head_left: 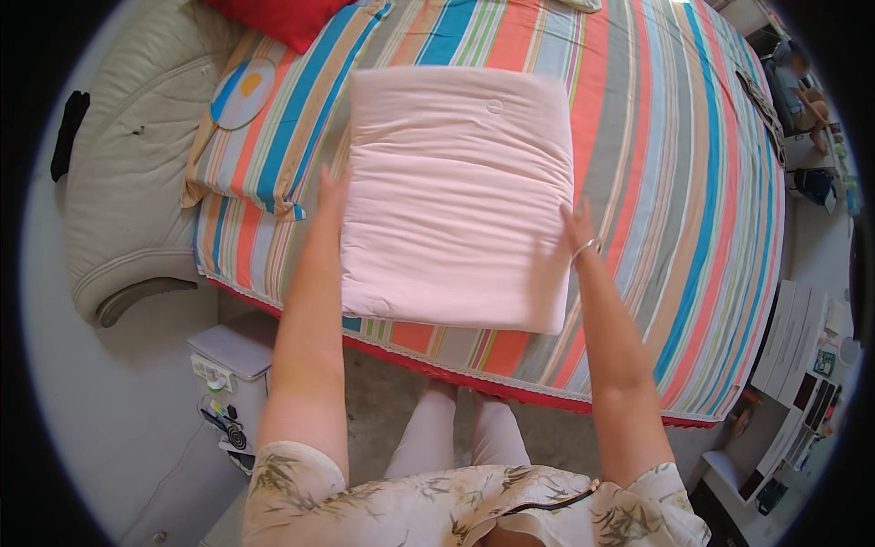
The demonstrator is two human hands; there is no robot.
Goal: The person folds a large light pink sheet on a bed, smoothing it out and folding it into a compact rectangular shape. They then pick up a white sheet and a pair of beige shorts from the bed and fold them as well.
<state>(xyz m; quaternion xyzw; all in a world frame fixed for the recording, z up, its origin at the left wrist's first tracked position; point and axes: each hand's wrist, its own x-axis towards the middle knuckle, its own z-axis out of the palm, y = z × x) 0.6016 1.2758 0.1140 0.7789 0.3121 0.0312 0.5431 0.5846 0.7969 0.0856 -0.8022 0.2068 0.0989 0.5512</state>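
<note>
A thick pale pink pad (456, 201), squarish like a cushion or a folded quilt, lies on the striped bed sheet (638, 182) in front of me. Fine creases run across its top, and a small round mark shows near its far right corner. At its left edge is my left hand (334, 189), fingers stretched forward and a little blurred. My right hand (579, 225), with a bracelet on the wrist, is at the right edge with its fingers apart. Both hands seem to rest against the sides without gripping.
To the left lie a striped pillow (301, 118), a round hand fan (244, 94) and a red cushion (283, 18), beside the beige headboard (137, 155). A bedside cabinet (232, 351) stands near left. White drawers (788, 342) and a seated person (802, 96) are at the right.
</note>
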